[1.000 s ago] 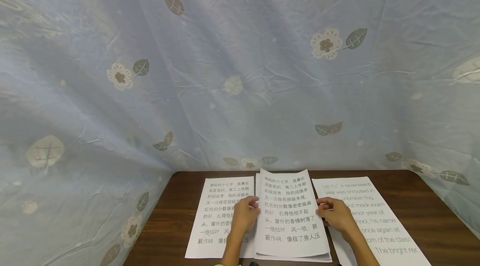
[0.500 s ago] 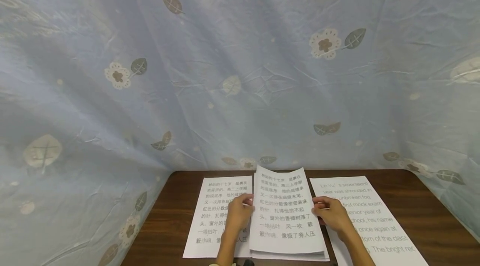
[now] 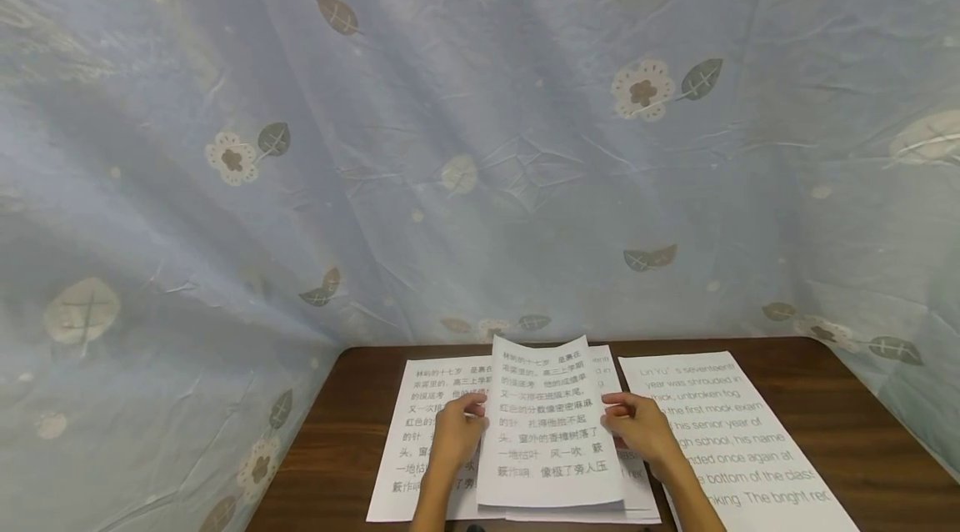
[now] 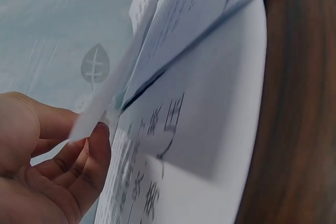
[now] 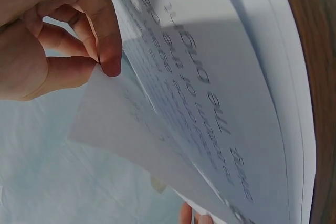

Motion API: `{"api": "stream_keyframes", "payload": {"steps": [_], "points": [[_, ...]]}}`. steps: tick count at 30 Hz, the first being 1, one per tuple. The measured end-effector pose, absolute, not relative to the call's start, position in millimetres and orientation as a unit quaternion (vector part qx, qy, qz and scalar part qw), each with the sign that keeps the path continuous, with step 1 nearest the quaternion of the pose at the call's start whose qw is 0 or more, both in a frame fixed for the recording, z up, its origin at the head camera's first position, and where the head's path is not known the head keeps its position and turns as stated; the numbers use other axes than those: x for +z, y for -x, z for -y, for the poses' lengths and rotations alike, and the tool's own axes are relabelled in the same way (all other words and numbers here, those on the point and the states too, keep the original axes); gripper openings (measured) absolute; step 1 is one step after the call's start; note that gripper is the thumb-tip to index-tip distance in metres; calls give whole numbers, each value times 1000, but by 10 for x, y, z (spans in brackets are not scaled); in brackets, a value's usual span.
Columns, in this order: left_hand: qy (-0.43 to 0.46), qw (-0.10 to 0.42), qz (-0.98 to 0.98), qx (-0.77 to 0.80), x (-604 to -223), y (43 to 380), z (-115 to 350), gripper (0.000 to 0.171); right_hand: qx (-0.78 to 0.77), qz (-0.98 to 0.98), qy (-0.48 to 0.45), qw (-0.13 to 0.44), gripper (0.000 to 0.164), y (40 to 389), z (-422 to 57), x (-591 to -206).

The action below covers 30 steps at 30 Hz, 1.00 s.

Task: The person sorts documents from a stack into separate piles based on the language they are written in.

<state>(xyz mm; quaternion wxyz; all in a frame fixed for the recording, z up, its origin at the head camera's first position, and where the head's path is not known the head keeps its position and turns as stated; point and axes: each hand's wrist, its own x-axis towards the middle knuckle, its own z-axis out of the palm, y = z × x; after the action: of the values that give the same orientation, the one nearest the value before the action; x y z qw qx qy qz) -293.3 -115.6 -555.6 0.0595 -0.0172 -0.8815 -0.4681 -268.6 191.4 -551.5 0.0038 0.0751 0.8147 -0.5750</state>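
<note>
A paper sheet [image 3: 543, 424] printed with Chinese characters is raised in the head view, its top corners curling up. My left hand [image 3: 457, 432] pinches its left edge between thumb and fingers, as the left wrist view also shows with the sheet [image 4: 113, 87] almost edge-on. At the opposite edge my right hand [image 3: 643, 429] pinches the same sheet [image 5: 121, 119]. Below it lies the middle paper pile [image 3: 637, 494], with English print showing along its right side. The left paper [image 3: 390, 490], in Chinese print, is partly covered by the raised sheet and my left hand.
On the right of the dark wooden table [image 3: 322, 432] lies a paper [image 3: 742, 440] with large English print, partly behind my right forearm. A pale blue curtain [image 3: 525, 265] with leaf and flower patterns hangs behind and beside the table.
Both hands have carried the Chinese sheet leftward, off square with the middle pile and partly over the left paper. English print on the middle pile has come into sight.
</note>
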Motion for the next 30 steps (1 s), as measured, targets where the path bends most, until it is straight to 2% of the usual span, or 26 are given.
{"api": "stream_keyframes", "payload": {"steps": [30], "points": [[1,89,893,-442,-5593,2946,1956,35,-616,-785,-64,-10,40,2711,-1097,-5537]]}}
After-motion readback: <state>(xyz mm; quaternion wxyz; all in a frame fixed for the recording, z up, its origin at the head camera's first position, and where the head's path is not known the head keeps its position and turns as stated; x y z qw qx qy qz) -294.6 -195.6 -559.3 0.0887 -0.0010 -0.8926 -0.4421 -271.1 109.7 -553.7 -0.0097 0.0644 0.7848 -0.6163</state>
